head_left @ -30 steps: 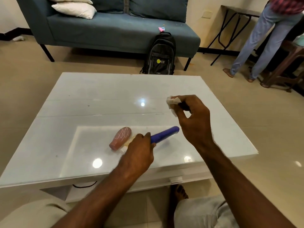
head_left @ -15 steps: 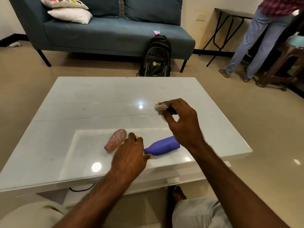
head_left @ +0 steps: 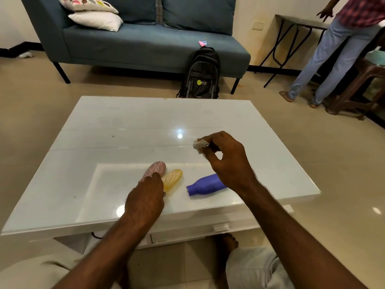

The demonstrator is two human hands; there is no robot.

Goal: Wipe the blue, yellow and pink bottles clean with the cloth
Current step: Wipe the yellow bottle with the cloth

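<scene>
Three bottles lie on the white glass-topped table (head_left: 125,113) near its front edge. The pink bottle (head_left: 157,170) is at the left and the yellow bottle (head_left: 173,179) touches it. The blue bottle (head_left: 205,184) lies apart at the right, neck pointing left. My left hand (head_left: 145,198) covers the near ends of the pink and yellow bottles, fingertips on the pink one; its grip is hidden under the back of the hand. My right hand (head_left: 227,163) hovers above the blue bottle's base and pinches a small white cloth (head_left: 199,144) between thumb and fingers.
A black backpack (head_left: 201,77) leans against a blue sofa (head_left: 145,44) beyond the table. A person (head_left: 333,51) stands at the far right by a folding table (head_left: 300,24) and a wooden stool (head_left: 358,88). My knees and one foot are under the table's front edge.
My left hand let go of the blue bottle, which now lies flat on the table, and moved left onto the pink and yellow bottles. The right hand kept the cloth raised.
</scene>
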